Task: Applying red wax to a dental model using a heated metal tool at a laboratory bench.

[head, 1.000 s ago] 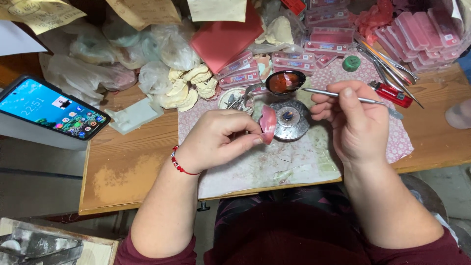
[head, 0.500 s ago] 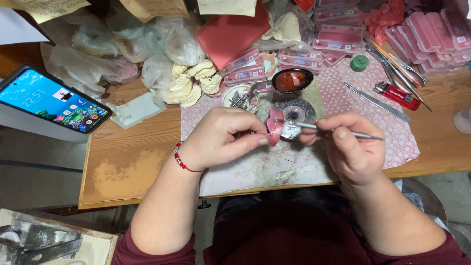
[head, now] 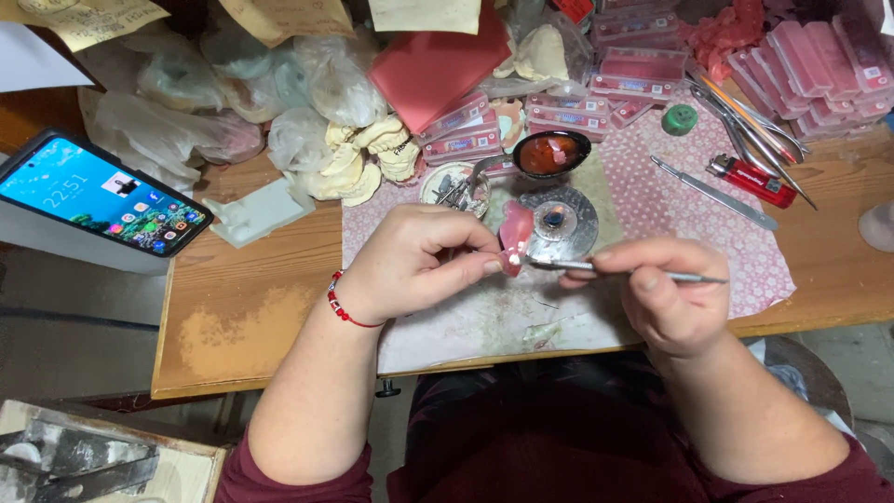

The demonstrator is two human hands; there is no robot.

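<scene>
Your left hand (head: 410, 265) has its fingers closed around a pink wax denture piece (head: 515, 237), pinched at the fingertips and raised just above the bench so its edge faces your other hand. Your right hand (head: 666, 298) grips a slim metal instrument (head: 633, 272) much like a pen, fingers closed on the shaft, the tip touching the pink piece; held that way, it seems, for steady, fine control. Directly behind the piece sits a round metal burner (head: 557, 224), and beyond that a small dark bowl of reddish wax (head: 551, 154), both near enough to reach with the tip. All this lies on a patterned cloth (head: 689, 233) covering the wooden table (head: 251, 317). To the right rest a red lighter (head: 750, 181) and a spare metal tool (head: 712, 193); farther back are trays of pink tooth cards (head: 643, 70), plaster casts (head: 363, 158) and plastic bags. A lit phone (head: 98, 194) sits well to the left. Nothing stands between your hands and the piece.
</scene>
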